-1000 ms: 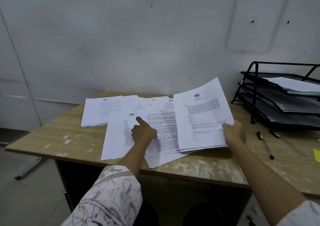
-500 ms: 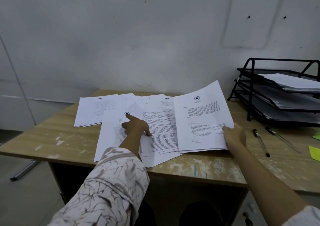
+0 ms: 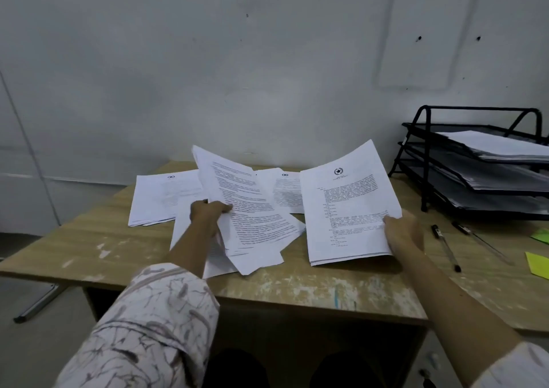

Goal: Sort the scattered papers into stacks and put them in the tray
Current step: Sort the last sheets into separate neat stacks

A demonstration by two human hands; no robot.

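**Operator:** I start at the grips. The left hand has its fingers curled round the left edge of a fanned sheaf of printed sheets; the far end of the sheaf is tilted up off the desk. The right hand pinches the right edge of a squared stack, thumb on the top page. The stack's far end is raised and its near edge is low over the desk.

**Checker:** Any legible markings?

**Operator:** The top page of the squared stack carries a round black emblem with a star at its head, then blocks of text. I cannot read the wording. The same emblem heads a flat pile at far left and a loose sheet lying between the two held bundles.

**Checker:** Location of the remaining items?

**Operator:** More loose pages lie under the left hand, reaching the near edge of the desk. A black three-tier wire tray stands at far right; each tier holds paper. Two pens lie near the tray, right of the right hand. Green sticky notes lie at the right edge.
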